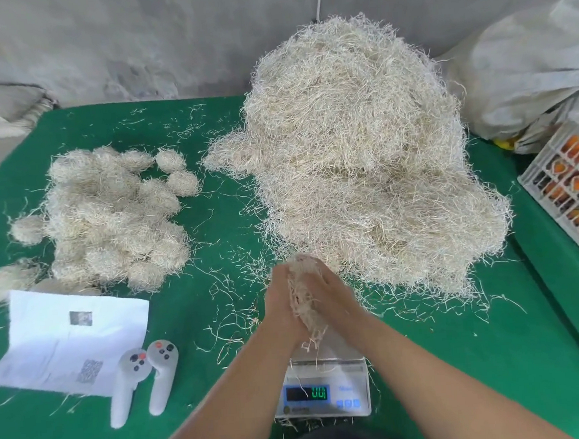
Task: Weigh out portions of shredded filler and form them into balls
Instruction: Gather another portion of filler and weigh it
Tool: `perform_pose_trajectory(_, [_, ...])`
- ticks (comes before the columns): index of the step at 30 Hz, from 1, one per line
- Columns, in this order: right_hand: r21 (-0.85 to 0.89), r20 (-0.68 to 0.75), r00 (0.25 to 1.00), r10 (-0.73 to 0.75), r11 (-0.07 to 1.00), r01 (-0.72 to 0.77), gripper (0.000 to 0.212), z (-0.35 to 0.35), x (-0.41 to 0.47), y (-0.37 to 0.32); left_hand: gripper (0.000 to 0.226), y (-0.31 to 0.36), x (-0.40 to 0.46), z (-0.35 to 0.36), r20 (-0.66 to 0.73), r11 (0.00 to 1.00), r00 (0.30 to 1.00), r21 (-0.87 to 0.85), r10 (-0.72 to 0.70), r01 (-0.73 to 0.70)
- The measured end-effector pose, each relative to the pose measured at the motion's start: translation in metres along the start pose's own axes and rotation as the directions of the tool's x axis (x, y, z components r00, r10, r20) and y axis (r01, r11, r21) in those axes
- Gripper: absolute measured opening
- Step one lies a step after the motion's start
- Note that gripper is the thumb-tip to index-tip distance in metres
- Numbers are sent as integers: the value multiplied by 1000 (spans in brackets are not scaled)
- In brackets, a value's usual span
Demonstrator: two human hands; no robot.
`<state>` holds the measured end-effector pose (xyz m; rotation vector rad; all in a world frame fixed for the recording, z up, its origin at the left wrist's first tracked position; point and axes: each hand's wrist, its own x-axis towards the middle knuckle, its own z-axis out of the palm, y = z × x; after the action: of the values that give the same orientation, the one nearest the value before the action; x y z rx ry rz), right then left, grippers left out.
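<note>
Head view — left hand (279, 299) and right hand (326, 295) press one clump (303, 296).

- Left hand (279, 304) and right hand (327, 298): pressing a wad of filler (303, 300) between them, above scale (322, 393).
- Filler heap (362, 153): 1 o'clock.
- Finished balls (111, 213): 10 o'clock.

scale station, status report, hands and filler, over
Left hand and right hand pressing filler wad between palms above scale. Nothing in the way.
</note>
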<state>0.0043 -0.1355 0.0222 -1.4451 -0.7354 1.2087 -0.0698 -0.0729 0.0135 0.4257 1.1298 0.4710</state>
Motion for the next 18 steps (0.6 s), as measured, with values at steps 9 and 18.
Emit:
perform_pose_trajectory(9, [-146, -252, 939, -233, 969, 202, 16, -3, 18, -5, 51, -4, -11, 16, 146, 999, 989, 39, -12, 6])
perform_pose_trajectory(18, [-288, -178, 984, -14, 957, -38, 19, -27, 32, 36, 55, -8, 1, -14, 95, 962, 995, 273, -3, -23])
